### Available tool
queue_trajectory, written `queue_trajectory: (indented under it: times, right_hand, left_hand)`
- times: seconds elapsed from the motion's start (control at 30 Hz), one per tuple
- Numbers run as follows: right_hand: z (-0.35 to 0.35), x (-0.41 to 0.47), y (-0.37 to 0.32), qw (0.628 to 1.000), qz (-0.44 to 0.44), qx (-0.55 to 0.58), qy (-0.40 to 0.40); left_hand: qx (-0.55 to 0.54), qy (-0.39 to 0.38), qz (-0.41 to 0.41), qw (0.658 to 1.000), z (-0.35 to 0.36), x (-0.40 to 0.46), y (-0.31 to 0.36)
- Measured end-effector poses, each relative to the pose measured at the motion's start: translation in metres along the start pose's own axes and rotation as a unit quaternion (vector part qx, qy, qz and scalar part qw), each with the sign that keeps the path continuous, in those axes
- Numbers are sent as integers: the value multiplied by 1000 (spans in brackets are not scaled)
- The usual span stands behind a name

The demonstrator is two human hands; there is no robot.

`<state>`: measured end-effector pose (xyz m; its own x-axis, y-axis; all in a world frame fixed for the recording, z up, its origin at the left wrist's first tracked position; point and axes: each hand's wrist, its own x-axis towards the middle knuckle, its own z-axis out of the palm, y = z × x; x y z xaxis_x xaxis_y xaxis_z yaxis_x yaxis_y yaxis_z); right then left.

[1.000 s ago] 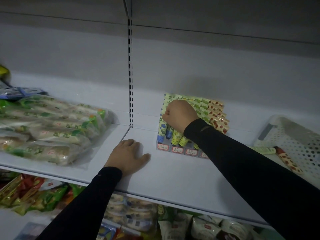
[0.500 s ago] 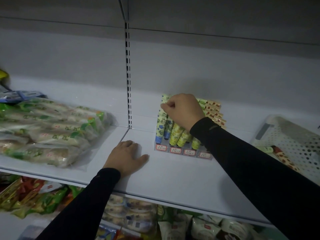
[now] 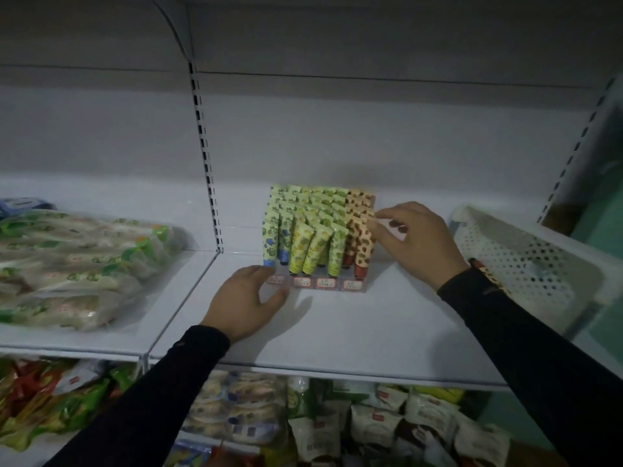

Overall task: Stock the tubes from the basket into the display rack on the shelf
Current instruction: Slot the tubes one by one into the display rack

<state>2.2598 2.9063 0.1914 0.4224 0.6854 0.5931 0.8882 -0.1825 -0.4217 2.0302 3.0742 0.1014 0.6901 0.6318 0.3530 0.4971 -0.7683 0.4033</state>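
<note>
A small display rack (image 3: 323, 283) stands mid-shelf, filled with rows of upright tubes: blue-flowered ones (image 3: 269, 242) on the left, yellow-green ones (image 3: 315, 246) in the middle, giraffe-patterned ones (image 3: 362, 246) on the right. My left hand (image 3: 244, 303) lies flat on the shelf, its fingertips against the rack's front left corner. My right hand (image 3: 416, 241) is at the rack's right side, fingers loosely spread, index and thumb tips touching the top of a giraffe-patterned tube. The white perforated basket (image 3: 526, 251) sits at the right; one giraffe-patterned tube (image 3: 490, 278) peeks out behind my right forearm.
Clear bags of green-labelled packs (image 3: 77, 264) fill the left shelf section beyond the slotted upright (image 3: 209, 170). The white shelf (image 3: 354, 332) has bare surface in front of the rack. Snack packets (image 3: 371, 426) crowd the shelf below.
My right hand left the top of the tubes, uncurled from a fist and moved to the rack's right side. My left hand slid right up to the rack's front corner.
</note>
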Motion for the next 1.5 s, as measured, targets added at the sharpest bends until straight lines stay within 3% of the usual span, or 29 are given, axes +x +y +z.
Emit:
queue_trajectory:
  times: [0.27,0.6,0.73,0.93,1.03,1.13,1.37,1.5]
  right_hand:
    - [-28,-58,69,988,134,-55,-59]
    - [-28,-84,146,940,294,-134,-111]
    - [-20,-78,159,946,284,-133,-82]
    - [-23,-61,167,939,293,-132,-124]
    - [-23,-46,174,952,283,-104,-60]
    - [-18,-34,180,949,280,-146,9]
    - [7,-29,194,906,311,-278,-79]
    - [7,-29,187,891,300,-332,-71]
  left_hand:
    - [-29,-59,150,987,38,14,105]
    - [4,-170,179,969,106,64,185]
    - [8,-188,171,967,133,90,202]
    - [24,-168,182,968,161,126,218]
    - [43,-159,197,967,174,136,223]
    - [60,-149,196,967,183,136,223]
    - [69,-137,161,975,172,123,220]
    - [98,-176,145,969,155,114,221]
